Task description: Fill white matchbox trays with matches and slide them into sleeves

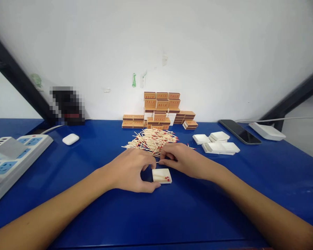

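A small white matchbox tray (161, 172) lies on the blue table with a few red-headed matches (163, 178) inside, along its near side. My left hand (134, 170) curves round the tray's left end, thumb at the near edge and index finger at the far left corner, gripping it. Just beyond the tray, my right hand (181, 158) pinches a match (158, 162) between thumb and index finger; most of the match is hidden. A loose heap of matches (151, 140) with red heads spreads behind both hands.
Printed matchboxes (161, 104) are stacked against the wall behind the heap. Several white trays (220, 148) lie to the right, near a phone (240, 132) and a white box-shaped device (267, 131). On the left are a white earphone case (70, 139) and a power strip (18, 152).
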Tool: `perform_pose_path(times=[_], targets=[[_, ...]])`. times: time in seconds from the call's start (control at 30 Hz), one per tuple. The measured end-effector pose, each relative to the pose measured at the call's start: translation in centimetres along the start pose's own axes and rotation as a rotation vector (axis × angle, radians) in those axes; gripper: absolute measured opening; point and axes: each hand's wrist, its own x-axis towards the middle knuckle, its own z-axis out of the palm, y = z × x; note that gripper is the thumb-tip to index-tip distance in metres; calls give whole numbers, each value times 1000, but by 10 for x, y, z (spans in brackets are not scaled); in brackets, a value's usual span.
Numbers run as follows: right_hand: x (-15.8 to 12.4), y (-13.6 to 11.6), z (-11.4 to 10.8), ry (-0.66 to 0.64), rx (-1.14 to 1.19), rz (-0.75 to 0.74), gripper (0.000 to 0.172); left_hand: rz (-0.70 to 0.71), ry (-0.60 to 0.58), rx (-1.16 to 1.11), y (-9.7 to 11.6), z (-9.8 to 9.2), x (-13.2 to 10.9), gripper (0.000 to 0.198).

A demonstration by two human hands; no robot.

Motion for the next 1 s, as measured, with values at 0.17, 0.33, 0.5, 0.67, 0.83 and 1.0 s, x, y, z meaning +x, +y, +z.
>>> perform_pose_path(times=[0.17,0.33,0.5,0.67,0.83,1.0], targets=[[-8,-9,-10,65,7,18,17,-1,55,67,-4,2,0,28],[-11,-15,-10,1,-36,-1,13,-7,89,97,-5,2,0,28],[-13,-13,-26,211,-41,-9,17,17,139,133,-3,-3,0,27],[-14,-17,-22,59,-51,-85,15,30,133,142,-4,-1,1,25],[-13,-15,-16,13,-73,-93,11,43,161,138,-3,0,1,25],[-12,-15,-9,7,-113,-58,13,54,180,158,-5,1,1,26]])
